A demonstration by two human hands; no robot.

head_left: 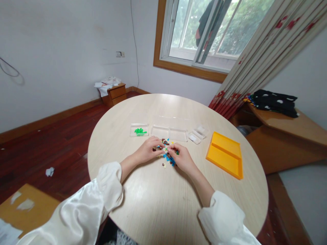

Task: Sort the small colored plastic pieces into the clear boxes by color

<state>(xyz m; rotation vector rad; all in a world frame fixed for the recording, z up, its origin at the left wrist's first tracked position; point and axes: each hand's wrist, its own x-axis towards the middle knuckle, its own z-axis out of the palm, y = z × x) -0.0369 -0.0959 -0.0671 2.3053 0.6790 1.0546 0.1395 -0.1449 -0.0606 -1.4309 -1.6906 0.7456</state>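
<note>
A small pile of mixed bricks (170,160), with blue, brown, pale yellow and green pieces, lies on the round table between my hands. My left hand (149,149) rests at the left side of the pile, its thumb and fingers apart around some pieces and gripping none that I can see. On the right, my right hand (181,157) reaches over the pile with thumb and forefinger pinched together; whatever is between them is too small to make out. Beyond my left hand, a clear plastic box (131,130) holds several bright green pieces (140,131).
Clear open boxes (178,134) stand behind the pile, with a smaller clear case (196,135) to their right. A yellow two-part tray (224,151) lies at the right of the round table (153,204). A wooden desk (288,136) stands beyond the table's right edge.
</note>
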